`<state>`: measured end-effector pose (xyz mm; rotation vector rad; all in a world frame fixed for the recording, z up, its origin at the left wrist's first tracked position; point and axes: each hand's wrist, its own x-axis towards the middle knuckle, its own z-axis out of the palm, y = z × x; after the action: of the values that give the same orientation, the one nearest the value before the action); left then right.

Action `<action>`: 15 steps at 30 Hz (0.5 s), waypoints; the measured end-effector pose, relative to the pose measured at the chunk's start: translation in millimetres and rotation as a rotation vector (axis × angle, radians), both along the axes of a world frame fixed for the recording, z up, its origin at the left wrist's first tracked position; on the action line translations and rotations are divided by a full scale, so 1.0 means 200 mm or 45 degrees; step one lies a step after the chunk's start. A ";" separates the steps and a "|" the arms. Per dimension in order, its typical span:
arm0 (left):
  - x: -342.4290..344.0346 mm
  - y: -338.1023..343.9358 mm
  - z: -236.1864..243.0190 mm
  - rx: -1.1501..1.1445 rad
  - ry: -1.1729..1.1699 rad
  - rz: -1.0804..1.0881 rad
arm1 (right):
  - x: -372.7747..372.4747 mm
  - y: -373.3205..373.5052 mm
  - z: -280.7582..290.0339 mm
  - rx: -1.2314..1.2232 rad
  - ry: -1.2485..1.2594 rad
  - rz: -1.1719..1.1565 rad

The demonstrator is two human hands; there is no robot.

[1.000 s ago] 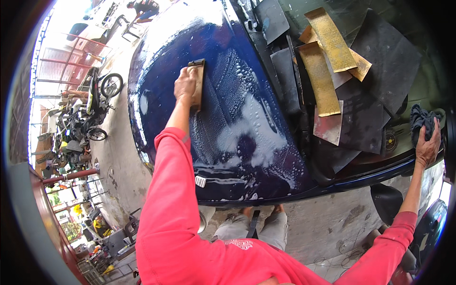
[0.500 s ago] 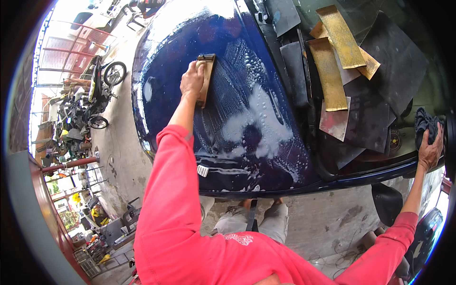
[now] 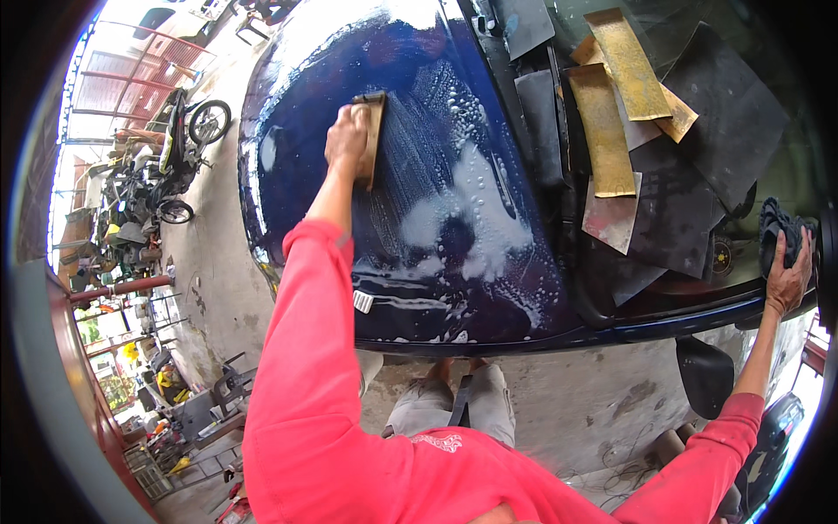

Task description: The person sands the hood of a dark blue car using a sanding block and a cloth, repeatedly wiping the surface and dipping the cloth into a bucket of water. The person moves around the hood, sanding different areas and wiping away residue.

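My left hand [image 3: 346, 140] is closed around a long, narrow sanding block [image 3: 373, 144], tan with a dark clamp at its far end. The block lies against the wet dark-blue car hood [image 3: 301, 210]. To its right, white suds [image 3: 493, 231] and fine streaks of droplets spread over the paint. Far to the right, my right hand [image 3: 790, 279] grips a crumpled dark cloth [image 3: 775, 229] at the edge of the windshield.
Yellow sandpaper strips [image 3: 602, 131] and dark sheets [image 3: 724, 122] lie on the windshield. A small white ribbed piece [image 3: 363, 302] sits near the hood's near edge. A side mirror [image 3: 705, 375] juts toward me. Motorbikes [image 3: 179, 157] stand at the left.
The sanding block and my left hand have shifted slightly left and away from me. My right hand keeps its grip on the cloth. The whole view has shifted a little.
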<state>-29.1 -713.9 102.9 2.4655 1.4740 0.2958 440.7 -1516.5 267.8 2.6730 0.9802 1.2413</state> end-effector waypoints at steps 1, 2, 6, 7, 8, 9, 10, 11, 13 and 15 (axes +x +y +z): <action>0.08 0.00 0.01 -0.042 -0.041 0.045 | -0.01 0.01 0.00 0.004 -0.017 0.000; 0.12 -0.06 0.01 -0.019 -0.115 0.095 | -0.02 0.01 -0.01 -0.047 0.004 -0.028; -0.07 -0.89 -0.02 0.481 0.412 -0.733 | -0.04 0.07 -0.01 -0.219 0.015 -0.131; -0.15 -1.09 -0.02 0.269 -0.041 -0.820 | -0.06 0.11 -0.01 -0.188 -0.016 -0.167; -0.23 -1.26 -0.02 -0.298 -0.325 -0.546 | -0.10 0.17 -0.02 -0.089 0.111 -0.152; -0.29 -1.36 0.00 -0.357 -0.241 -0.536 | -0.16 0.25 -0.02 0.010 0.249 -0.155; -0.32 -1.42 0.01 -0.231 -0.423 -0.591 | -0.23 0.36 -0.01 0.124 0.414 -0.232; -0.32 -1.42 0.03 -0.312 -0.326 -0.571 | -0.35 0.52 -0.03 0.315 0.433 -0.015; -0.23 -1.32 0.06 -0.396 -0.257 -0.551 | -0.71 0.90 -0.08 0.558 0.593 0.233; -0.08 -1.18 0.06 -0.375 -0.363 -0.473 | -1.10 1.40 -0.16 0.599 0.813 0.614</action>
<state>-45.7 -948.9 114.0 2.2827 0.8574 0.3134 220.4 -1235.9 235.7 3.4529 1.6663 0.7044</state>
